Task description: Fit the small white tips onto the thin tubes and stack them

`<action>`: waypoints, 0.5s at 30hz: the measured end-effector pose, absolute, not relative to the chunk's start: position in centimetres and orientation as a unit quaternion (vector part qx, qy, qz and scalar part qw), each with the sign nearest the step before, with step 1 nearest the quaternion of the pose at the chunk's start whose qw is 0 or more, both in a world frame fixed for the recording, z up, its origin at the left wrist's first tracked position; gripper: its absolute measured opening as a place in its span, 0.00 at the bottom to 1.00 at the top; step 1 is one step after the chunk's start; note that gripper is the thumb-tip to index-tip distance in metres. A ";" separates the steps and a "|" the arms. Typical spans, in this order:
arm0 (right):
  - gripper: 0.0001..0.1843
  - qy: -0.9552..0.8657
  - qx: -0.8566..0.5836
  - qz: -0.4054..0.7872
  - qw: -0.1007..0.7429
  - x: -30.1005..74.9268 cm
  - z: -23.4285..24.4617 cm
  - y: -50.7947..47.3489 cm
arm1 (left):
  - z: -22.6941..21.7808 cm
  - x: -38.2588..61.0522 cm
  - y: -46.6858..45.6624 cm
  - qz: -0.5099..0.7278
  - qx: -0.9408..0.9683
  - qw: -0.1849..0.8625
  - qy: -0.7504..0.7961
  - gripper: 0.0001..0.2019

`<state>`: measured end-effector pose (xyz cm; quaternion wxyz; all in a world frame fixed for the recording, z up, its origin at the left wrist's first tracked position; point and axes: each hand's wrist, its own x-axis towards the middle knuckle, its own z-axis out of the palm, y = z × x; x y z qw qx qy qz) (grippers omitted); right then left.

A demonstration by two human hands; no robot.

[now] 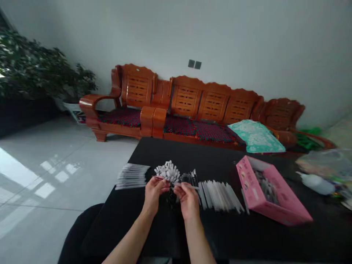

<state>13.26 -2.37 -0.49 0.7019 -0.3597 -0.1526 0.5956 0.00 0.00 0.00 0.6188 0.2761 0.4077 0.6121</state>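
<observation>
My left hand (154, 191) pinches a thin dark reddish stick (157, 177) whose end pokes out past the fingers. Close beside it, my right hand (188, 200) is closed on a slim whitish tube (194, 187) that points to the right. The fingertips of both hands almost meet, and the parts between them are too small to make out. Just beyond lies a heap of short white cap-like pieces (168, 171). Slim dark pieces with clear parts (189, 178) lie behind my right hand. A row of whitish tubes (220, 196) spreads to its right; another row (132, 176) is at the left.
A pink box (286, 196) holding grey-white pieces stands on the black table (220, 234). Plastic bags and a white bottle-like item (317, 183) sit at the far right. Behind the table runs a wooden sofa (184, 99) with a turquoise cushion (254, 135). Plants (41, 69) stand left.
</observation>
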 end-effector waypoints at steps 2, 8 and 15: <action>0.13 -0.153 -0.362 0.594 0.702 13.6 -0.6 -2.2 | 0.1 0.1 0.0 0.618 0.274 0.618 0.401 0.16; 0.12 -0.162 -0.371 0.581 0.706 15.1 -0.5 -2.2 | 0.3 -0.9 0.7 0.635 0.273 0.601 0.401 0.16; 0.11 -0.181 -0.370 0.567 0.713 15.9 0.3 -2.1 | 0.3 -2.2 1.0 0.580 0.319 0.632 0.404 0.21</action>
